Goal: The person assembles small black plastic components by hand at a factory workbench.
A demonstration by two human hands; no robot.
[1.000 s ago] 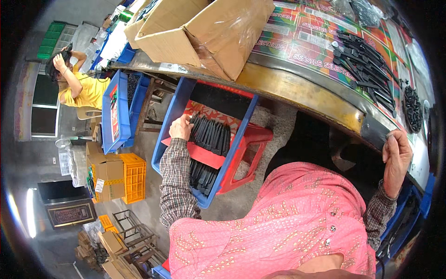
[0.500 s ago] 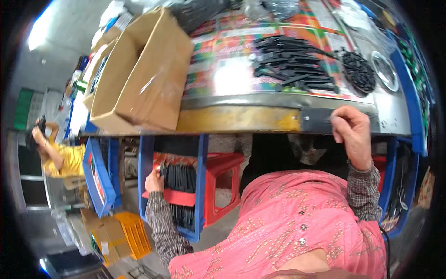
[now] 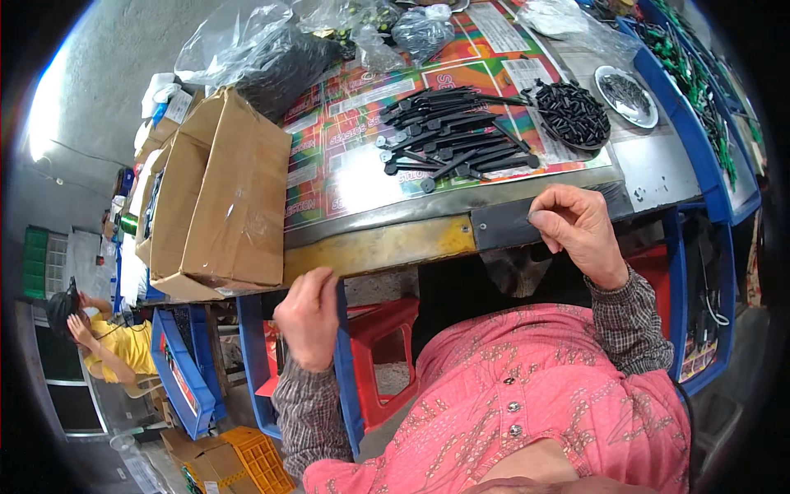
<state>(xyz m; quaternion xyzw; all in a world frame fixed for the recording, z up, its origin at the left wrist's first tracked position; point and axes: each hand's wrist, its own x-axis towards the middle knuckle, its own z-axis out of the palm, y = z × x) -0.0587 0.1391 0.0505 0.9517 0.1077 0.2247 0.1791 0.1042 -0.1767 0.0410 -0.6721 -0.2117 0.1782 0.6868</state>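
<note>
My left hand [image 3: 309, 317] is raised over the blue crate [image 3: 346, 379] below the table's front edge, with its fingers curled in. It is slightly blurred, and nothing shows sticking out of it. At the table edge my right hand [image 3: 578, 235] has thumb and forefinger pressed together; a small dark spot shows at their tips, too small to name. Beyond it on the table lies a loose pile of long black plastic pieces [image 3: 461, 136] with round ends. A bowl of short black tubular pieces [image 3: 572, 115] is to their right.
An open cardboard box [image 3: 239, 198] stands at the table's left. A white dish [image 3: 625, 95] of small parts sits far right, near a blue tray [image 3: 699, 123] with green pieces. Clear plastic bags [image 3: 424, 33] lie at the back. A red stool [image 3: 383, 354] is underneath; a person in yellow [image 3: 123, 346] sits far left.
My left hand has come up out of the blue crate, moving right and toward the table edge. My right hand stays pinched near the edge. The whole view has shifted.
</note>
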